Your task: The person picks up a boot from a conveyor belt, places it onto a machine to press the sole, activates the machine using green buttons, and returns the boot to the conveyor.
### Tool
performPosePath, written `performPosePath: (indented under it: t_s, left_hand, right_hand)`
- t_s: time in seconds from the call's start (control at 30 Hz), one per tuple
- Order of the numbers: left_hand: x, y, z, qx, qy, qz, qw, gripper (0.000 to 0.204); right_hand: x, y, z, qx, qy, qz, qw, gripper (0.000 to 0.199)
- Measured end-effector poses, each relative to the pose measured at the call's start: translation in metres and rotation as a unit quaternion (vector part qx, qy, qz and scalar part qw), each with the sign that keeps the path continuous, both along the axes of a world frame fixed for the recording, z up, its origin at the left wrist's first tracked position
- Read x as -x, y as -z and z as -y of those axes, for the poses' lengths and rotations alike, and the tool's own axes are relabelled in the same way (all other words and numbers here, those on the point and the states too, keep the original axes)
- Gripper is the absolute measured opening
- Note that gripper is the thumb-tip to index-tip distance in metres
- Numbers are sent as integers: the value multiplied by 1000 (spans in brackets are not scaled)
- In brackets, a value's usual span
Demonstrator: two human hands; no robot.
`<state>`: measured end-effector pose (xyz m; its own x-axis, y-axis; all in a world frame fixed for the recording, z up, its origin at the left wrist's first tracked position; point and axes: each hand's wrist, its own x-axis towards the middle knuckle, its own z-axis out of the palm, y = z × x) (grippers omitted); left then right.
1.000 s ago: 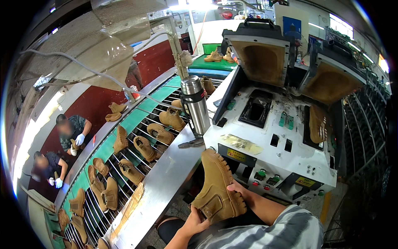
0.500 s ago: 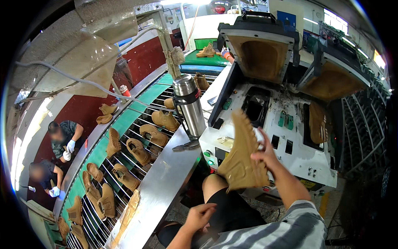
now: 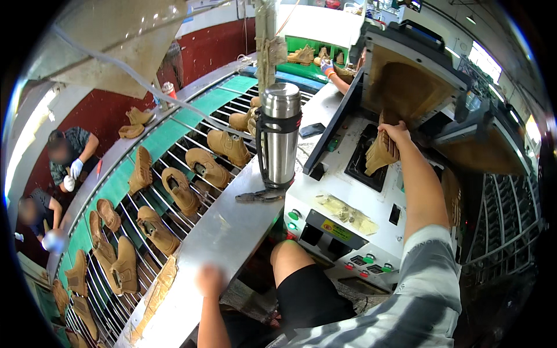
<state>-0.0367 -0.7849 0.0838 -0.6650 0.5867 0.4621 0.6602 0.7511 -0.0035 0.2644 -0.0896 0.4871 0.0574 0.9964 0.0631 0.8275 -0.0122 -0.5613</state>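
My right hand (image 3: pixel 397 133) grips a tan boot (image 3: pixel 381 154) by its sole, with the toe and upper hanging down into the dark well (image 3: pixel 355 171) of a white press machine (image 3: pixel 313 188). Above that well the padded lid (image 3: pixel 415 78) stands raised. My left hand (image 3: pixel 210 281), smeared by motion, is over the front edge of the metal ledge (image 3: pixel 232 232); its fingers cannot be made out. Part of another tan sole (image 3: pixel 451 188) shows in the machine's second station, under a second raised lid (image 3: pixel 484 142).
A steel thermos (image 3: pixel 281 139) stands on the ledge beside pliers (image 3: pixel 259 196) and a dark phone (image 3: pixel 312 130). Several tan boots (image 3: pixel 181 190) lie on the roller conveyor (image 3: pixel 191 122) at left. Two people (image 3: pixel 74 153) work beyond it; another person's gloved hand (image 3: pixel 327 66) is at the far end.
My right hand has carried the boot forward and turned it down into the press well. My left hand has moved left from my lap to the ledge. The view has shifted.
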Motion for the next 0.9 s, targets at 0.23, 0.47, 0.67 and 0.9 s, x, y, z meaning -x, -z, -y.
performPosePath:
  t_s: [0.23,0.47,0.67,0.9]
  left_hand:
    - [-27,-91,-24,-196,-114,340,913,21]
    - [-23,-87,-11,-236,-151,343,897,20]
    - [-19,-80,-13,-175,-109,278,938,25]
    - [-29,-93,-21,-166,-175,314,918,27]
  right_hand:
    - [3,79,-41,81,41,35,995,83]
    - [38,68,12,85,11,98,992,85]
    - [33,53,82,21,-49,163,985,75]
    - [16,55,122,-9,-52,135,989,71]
